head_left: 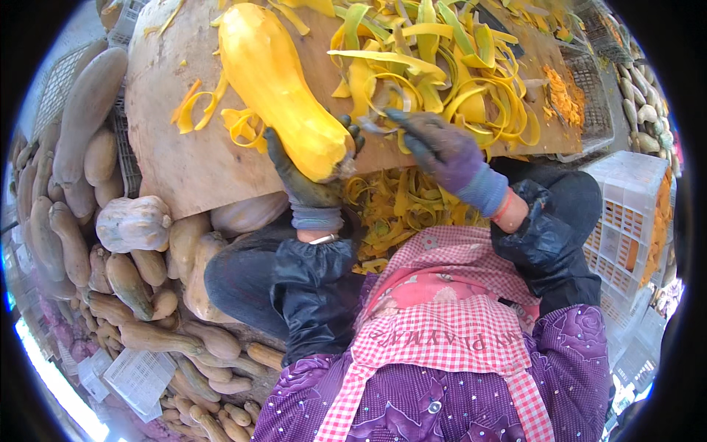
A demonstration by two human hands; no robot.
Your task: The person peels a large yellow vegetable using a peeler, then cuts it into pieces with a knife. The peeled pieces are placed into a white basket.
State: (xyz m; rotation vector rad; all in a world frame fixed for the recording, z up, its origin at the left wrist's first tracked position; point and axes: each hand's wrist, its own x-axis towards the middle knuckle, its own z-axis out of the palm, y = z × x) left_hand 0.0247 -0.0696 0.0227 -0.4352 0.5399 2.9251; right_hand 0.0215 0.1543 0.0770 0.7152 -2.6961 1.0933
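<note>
The squash [283, 81] lies across the wooden board [169, 166], its broad end away from the person and its narrow end toward the lap; the visible upper face is bare, yellow-orange flesh. The gloved left hand [309, 188] cups the narrow end from below, thumb on one side and fingertips wrapped around the other. The gloved right hand [442, 151] is just beside that end, its fingers drawn together around what appears to be a small tool [377, 125]; motion blur hides the tool's exact form. For sound peeling, support the narrow end firmly and let the board bear the broad end. Keep the left fingertips below the cutting line, since they lie close to the tool. Use long, light, even strokes, and rotate the squash to inspect its underside, which is hidden here. Direct waste toward the peel heap [460, 74], clear of the grip: wet flesh is likely slippery.
</note>
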